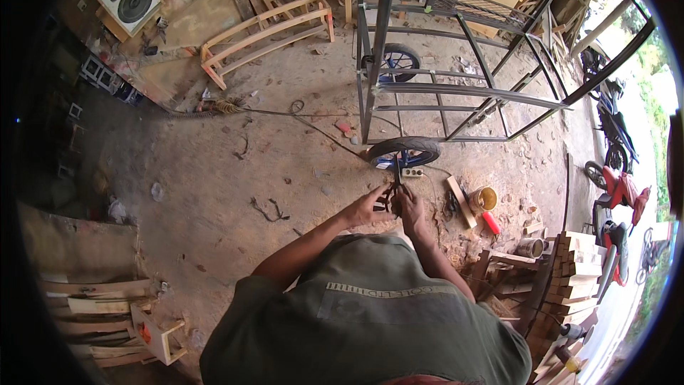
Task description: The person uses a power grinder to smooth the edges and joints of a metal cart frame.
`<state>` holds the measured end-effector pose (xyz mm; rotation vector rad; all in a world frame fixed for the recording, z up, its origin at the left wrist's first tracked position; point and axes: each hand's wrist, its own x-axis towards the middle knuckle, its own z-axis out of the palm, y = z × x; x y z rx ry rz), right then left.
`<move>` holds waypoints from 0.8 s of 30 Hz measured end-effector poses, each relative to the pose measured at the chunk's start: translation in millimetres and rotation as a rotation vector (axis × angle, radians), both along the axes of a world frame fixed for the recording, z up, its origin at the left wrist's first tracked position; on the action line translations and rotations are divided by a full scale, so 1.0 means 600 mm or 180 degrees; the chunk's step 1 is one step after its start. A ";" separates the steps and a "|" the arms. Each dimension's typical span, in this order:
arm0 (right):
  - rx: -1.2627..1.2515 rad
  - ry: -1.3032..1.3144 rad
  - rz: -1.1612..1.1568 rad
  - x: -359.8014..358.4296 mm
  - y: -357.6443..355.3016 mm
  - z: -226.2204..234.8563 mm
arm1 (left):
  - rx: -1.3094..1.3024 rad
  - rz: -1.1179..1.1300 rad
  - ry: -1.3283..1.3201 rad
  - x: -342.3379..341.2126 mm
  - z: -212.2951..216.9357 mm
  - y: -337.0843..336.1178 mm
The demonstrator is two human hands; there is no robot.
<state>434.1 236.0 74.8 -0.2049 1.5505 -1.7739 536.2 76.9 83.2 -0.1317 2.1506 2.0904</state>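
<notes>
A small wheel [422, 147] with a black tyre and blue spokes or fork stands on the floor just ahead of me. A dark, narrow metal part [397, 174] reaches from its blue middle back towards my body. My right hand [411, 208] is closed around the near end of this part. From the other side, my left hand [370, 205] curls its fingers against the same end. The fingers cover most of what lies between the hands, so its exact shape is hidden.
A tall metal frame [470, 90] stands ahead, with another small wheel [400, 62] beneath it. Right of me are a power strip [412, 172], a wooden block [461, 202], a yellowish tub [484, 198] and stacked timber [576, 264]. A cable [324, 132] crosses the floor.
</notes>
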 end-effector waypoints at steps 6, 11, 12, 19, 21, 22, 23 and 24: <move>-0.0425 -0.0273 0.0032 -0.018 -0.110 0.023 | 0.0463 0.0554 -0.0275 0.027 0.017 -0.130; -0.0379 0.0006 0.0101 -0.056 -0.180 0.023 | 0.0327 0.1025 -0.0212 0.001 -0.017 -0.213; -0.0383 -0.0016 0.0106 -0.062 -0.199 0.026 | 0.0394 0.1056 -0.0278 -0.006 -0.025 -0.232; -0.0156 0.1645 0.1151 -0.105 -0.357 0.019 | 0.0435 0.0571 -0.0057 -0.098 0.014 -0.351; -0.0086 0.2134 0.1676 -0.125 -0.414 0.032 | 0.0034 0.1037 0.0100 -0.139 -0.006 -0.389; -0.0223 0.2152 0.1791 -0.145 -0.439 0.037 | 0.0246 0.1062 -0.0066 -0.154 -0.001 -0.417; -0.0364 0.2170 0.1898 -0.166 -0.463 0.044 | 0.0453 0.1085 -0.0237 -0.169 0.006 -0.450; -0.0439 0.1915 0.1847 -0.181 -0.486 0.066 | 0.0510 0.1155 -0.0218 -0.183 0.021 -0.476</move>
